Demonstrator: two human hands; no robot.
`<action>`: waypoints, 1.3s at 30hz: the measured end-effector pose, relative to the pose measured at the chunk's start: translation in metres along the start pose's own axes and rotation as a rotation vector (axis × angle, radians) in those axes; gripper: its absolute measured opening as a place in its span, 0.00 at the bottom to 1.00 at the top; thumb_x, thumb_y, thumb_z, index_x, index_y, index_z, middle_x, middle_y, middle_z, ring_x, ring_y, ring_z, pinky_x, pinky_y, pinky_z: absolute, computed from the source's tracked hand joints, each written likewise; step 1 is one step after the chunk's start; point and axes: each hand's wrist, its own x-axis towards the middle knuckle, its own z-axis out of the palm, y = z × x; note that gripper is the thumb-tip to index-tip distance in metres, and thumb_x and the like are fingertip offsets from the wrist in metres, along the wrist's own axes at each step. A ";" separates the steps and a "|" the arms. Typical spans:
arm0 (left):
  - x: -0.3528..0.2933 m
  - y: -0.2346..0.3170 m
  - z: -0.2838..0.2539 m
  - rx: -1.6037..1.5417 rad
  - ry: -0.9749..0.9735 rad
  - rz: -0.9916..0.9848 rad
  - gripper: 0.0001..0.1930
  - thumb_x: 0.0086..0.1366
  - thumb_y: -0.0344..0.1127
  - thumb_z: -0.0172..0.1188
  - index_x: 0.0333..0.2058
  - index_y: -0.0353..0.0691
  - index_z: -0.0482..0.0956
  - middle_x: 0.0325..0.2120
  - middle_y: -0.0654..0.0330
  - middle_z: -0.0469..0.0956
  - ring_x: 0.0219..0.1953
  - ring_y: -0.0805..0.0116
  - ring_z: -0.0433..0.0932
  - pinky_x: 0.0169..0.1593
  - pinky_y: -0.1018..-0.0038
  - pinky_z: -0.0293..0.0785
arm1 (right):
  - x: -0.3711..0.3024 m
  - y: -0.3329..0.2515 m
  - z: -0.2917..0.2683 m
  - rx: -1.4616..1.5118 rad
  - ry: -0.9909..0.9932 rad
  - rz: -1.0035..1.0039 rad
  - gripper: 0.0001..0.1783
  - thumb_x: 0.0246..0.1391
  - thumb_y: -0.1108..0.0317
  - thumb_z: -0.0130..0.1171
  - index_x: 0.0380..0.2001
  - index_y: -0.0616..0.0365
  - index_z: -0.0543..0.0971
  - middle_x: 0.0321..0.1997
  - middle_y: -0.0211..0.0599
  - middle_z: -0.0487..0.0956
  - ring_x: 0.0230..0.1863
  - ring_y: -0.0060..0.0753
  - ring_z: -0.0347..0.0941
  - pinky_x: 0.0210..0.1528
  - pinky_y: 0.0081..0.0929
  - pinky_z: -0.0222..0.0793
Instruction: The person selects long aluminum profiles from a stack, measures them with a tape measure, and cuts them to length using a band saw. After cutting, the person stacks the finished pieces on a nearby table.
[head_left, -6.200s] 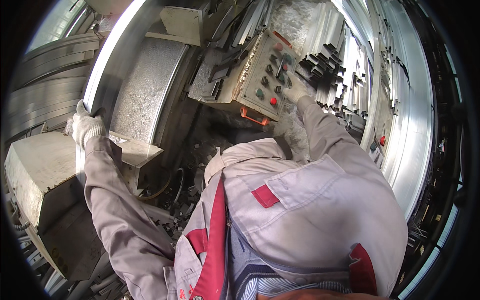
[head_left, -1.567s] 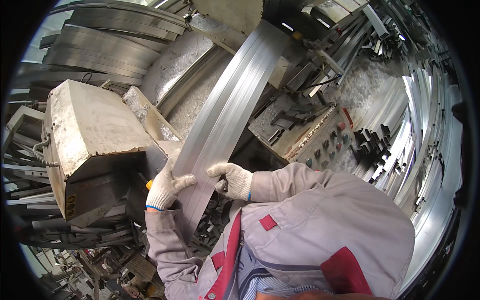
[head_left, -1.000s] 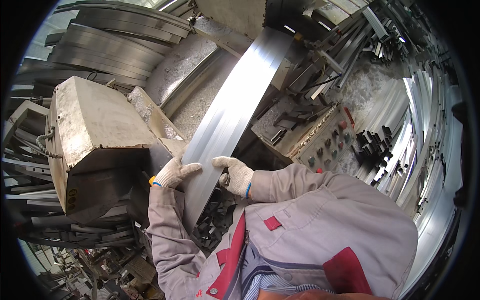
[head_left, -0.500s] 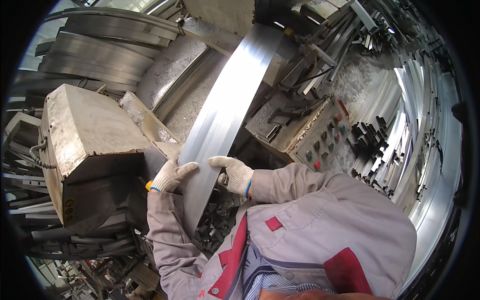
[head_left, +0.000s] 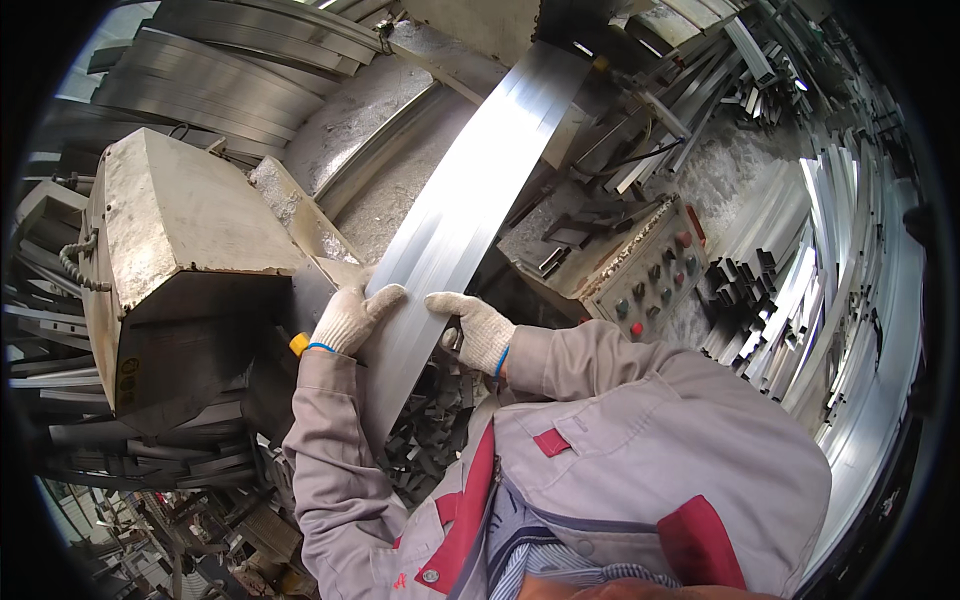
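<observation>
A long, wide aluminium profile (head_left: 465,185) slants from the machine at the top centre down toward my body, shiny and ridged along its length. My left hand (head_left: 352,318), in a white knitted glove, grips its left edge with the thumb on the upper face. On the opposite edge my right hand (head_left: 475,328), gloved the same way, has its thumb laid over the face and its fingers curled at the side. Both hands' fingers below the profile are partly hidden. The profile's near end lies beside my left forearm.
A beige machine housing (head_left: 205,225) stands to the left. On the right is a control panel (head_left: 655,280) with red and dark buttons. Stacked aluminium profiles (head_left: 215,85) fill the upper left, and more profiles (head_left: 815,270) lie far right. Short metal offcuts (head_left: 425,445) are heaped below my hands.
The view has shifted slightly, so the machine and panel sit a little differently in the picture. Both hands keep their hold on the profile's edges.
</observation>
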 end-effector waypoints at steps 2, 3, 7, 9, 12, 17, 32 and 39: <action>-0.005 0.015 0.009 0.264 0.166 -0.068 0.33 0.71 0.59 0.73 0.64 0.40 0.83 0.55 0.39 0.87 0.58 0.44 0.87 0.64 0.56 0.79 | 0.001 0.001 -0.002 -0.005 0.006 -0.028 0.10 0.64 0.63 0.74 0.44 0.53 0.87 0.40 0.26 0.85 0.27 0.20 0.74 0.20 0.14 0.65; -0.009 0.021 0.014 0.320 0.254 -0.045 0.34 0.70 0.60 0.73 0.64 0.41 0.83 0.54 0.39 0.87 0.58 0.44 0.86 0.64 0.55 0.79 | 0.002 0.001 -0.004 -0.034 0.008 -0.034 0.10 0.65 0.63 0.74 0.46 0.52 0.87 0.40 0.25 0.84 0.29 0.18 0.75 0.22 0.14 0.65; -0.039 0.029 0.031 0.471 0.415 -0.012 0.48 0.60 0.67 0.77 0.72 0.47 0.74 0.57 0.45 0.84 0.60 0.45 0.83 0.66 0.54 0.77 | 0.007 0.001 -0.013 -0.037 -0.018 -0.060 0.07 0.65 0.63 0.74 0.43 0.48 0.86 0.38 0.23 0.82 0.31 0.16 0.75 0.26 0.16 0.67; -0.062 0.025 0.042 0.550 0.414 -0.019 0.57 0.53 0.68 0.81 0.76 0.50 0.69 0.63 0.46 0.79 0.66 0.44 0.77 0.71 0.52 0.72 | 0.010 0.001 -0.017 -0.026 -0.058 -0.083 0.09 0.65 0.65 0.74 0.44 0.50 0.84 0.43 0.25 0.83 0.32 0.18 0.76 0.25 0.16 0.67; -0.092 0.022 0.059 0.665 0.452 0.015 0.66 0.42 0.70 0.84 0.78 0.52 0.66 0.71 0.46 0.66 0.76 0.42 0.61 0.79 0.43 0.56 | 0.014 -0.003 -0.018 -0.010 -0.127 -0.072 0.15 0.66 0.70 0.72 0.53 0.53 0.81 0.47 0.31 0.85 0.38 0.24 0.82 0.24 0.11 0.70; -0.093 0.029 0.068 0.701 0.405 -0.109 0.61 0.45 0.63 0.81 0.79 0.56 0.65 0.74 0.43 0.61 0.74 0.41 0.62 0.76 0.40 0.52 | 0.014 -0.007 -0.016 -0.026 -0.121 -0.079 0.14 0.65 0.71 0.70 0.52 0.53 0.82 0.49 0.34 0.86 0.41 0.27 0.84 0.24 0.15 0.73; -0.095 0.021 0.061 0.659 0.299 -0.087 0.64 0.48 0.65 0.80 0.81 0.54 0.61 0.70 0.40 0.66 0.73 0.44 0.65 0.72 0.47 0.60 | -0.054 -0.055 -0.071 -0.455 0.096 -0.436 0.18 0.72 0.59 0.69 0.58 0.52 0.79 0.63 0.35 0.83 0.59 0.36 0.84 0.35 0.19 0.82; -0.089 0.013 0.070 0.692 0.339 -0.031 0.65 0.49 0.77 0.77 0.81 0.54 0.61 0.71 0.41 0.66 0.73 0.42 0.64 0.71 0.41 0.60 | -0.045 -0.067 0.013 -1.157 -0.140 -0.994 0.26 0.75 0.68 0.59 0.72 0.62 0.75 0.64 0.46 0.84 0.57 0.31 0.83 0.41 0.21 0.72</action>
